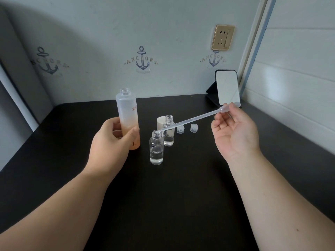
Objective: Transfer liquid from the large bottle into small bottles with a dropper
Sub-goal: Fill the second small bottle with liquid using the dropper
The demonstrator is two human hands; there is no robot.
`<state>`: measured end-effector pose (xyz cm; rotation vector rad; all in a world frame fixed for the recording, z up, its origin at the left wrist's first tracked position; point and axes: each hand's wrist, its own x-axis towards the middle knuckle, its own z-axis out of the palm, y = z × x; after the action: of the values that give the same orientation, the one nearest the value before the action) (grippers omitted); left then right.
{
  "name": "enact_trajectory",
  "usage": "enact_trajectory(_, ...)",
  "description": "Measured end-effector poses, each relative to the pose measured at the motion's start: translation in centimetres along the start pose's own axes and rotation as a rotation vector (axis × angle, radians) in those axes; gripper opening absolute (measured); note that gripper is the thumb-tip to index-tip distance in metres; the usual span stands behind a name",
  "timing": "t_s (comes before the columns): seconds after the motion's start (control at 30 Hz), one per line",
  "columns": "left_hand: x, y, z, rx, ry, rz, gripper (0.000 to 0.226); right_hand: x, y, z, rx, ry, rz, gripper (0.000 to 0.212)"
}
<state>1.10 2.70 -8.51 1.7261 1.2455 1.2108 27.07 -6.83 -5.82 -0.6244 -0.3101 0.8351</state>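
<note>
A black table [181, 205] filled the lower frame, backed by a pale wall with anchor prints [142, 59] and a gold socket [223, 37] at upper right. Left of centre, the left hand [110, 140] gripped the large bottle [128, 116], fingers and thumb curled round its lower, peach-tinted half; the bottle stood upright on the table, frosted white above, its threaded neck uncapped. Right of centre, the right hand [233, 134] was raised palm toward the camera and pinched the bulb end of the dropper [195, 118] between thumb and fingertips. The dropper slanted down from upper right to lower left, its tip at the mouth of the near small bottle [156, 147]; whether the tip was inside the neck or just over it could not be told. That clear bottle stood open at frame centre, just beside the large bottle, with clear liquid low in it. The far small bottle [168, 131] stood just behind and to its right, also open, with liquid in its lower part; the dropper's stem crossed in front of its neck. A white cap [161, 122] stood touching or just behind the far bottle, partly hidden by it. Two small caps [180, 129] [194, 127] lay side by side on the table to the right of the bottles, under the dropper's line. A mirror [228, 87] on a dark stand leaned near the wall at upper right, just behind the right hand's fingers.
</note>
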Motion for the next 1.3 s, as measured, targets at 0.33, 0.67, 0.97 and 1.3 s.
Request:
enact_trajectory(0.33,-2.0,1.4,-1.0,-0.038,0.133,0.161,0.021,-0.1,-0.1,0.2,0.017,0.013,0.005,0.011)
enact_trajectory(0.67,-2.0,0.9,-0.2,0.082,-0.452,0.218,0.034,-0.1,-0.1,0.0,0.0,-0.018,-0.017,0.012)
enact_trajectory(0.97,-1.8,0.7,0.6,0.282,-0.435,0.331,0.024,0.1,-0.1,0.0,0.007,-0.043,-0.029,0.007)
enact_trajectory(1.3,-1.8,0.8,0.4,0.23,-0.444,0.328,0.023,-0.1,-0.3,0.1,0.023,-0.008,-0.024,0.005)
